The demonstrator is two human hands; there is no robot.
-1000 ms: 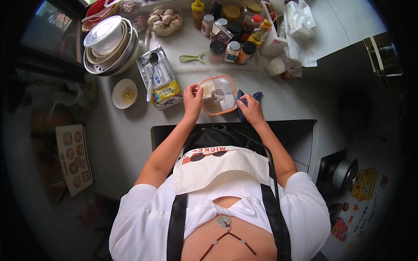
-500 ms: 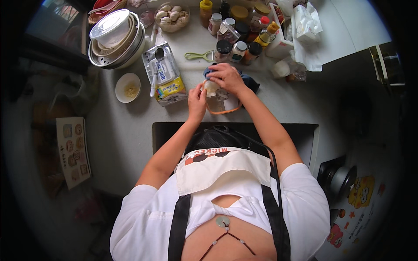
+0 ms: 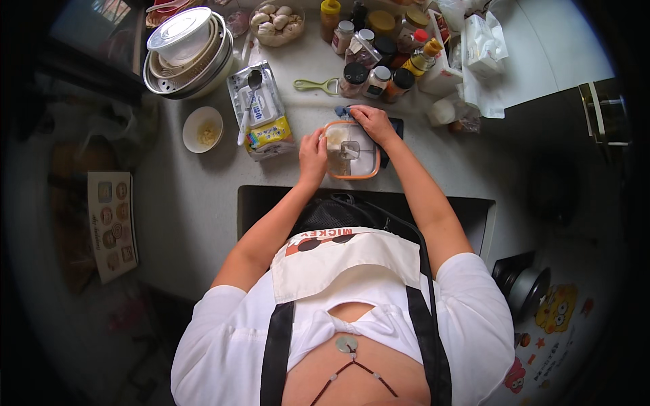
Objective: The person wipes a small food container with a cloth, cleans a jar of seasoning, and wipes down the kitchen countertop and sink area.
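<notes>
1. Nearest, a square, clear container with an orange rim and divided sections (image 3: 351, 161) lies on the grey speckled countertop (image 3: 433, 166), between the hands. Whether its pale patches are contents or surface showing through, I cannot tell.
2. The left hand (image 3: 313, 159) has its fingers bent around the container's left edge, apparently steadying it.
3. The right hand (image 3: 373, 124) reaches over the far edge, fingertips pinched on a crumpled blue cloth (image 3: 342, 110).
4. The cloth work looks under way, not finished: the cloth is at the far rim and both hands are engaged. Which parts are done or left does not show.
5. Left of these, untouched, are a round white bowl with pale yellowish bits (image 3: 203, 129) and a white-and-yellow plastic package (image 3: 271, 135) bearing a metal spoon (image 3: 248, 108).
6. Farther off lie a green-handled peeler (image 3: 311, 84), lidded seasoning jars (image 3: 377, 82) and a clear bowl of garlic bulbs (image 3: 277, 24).
</notes>
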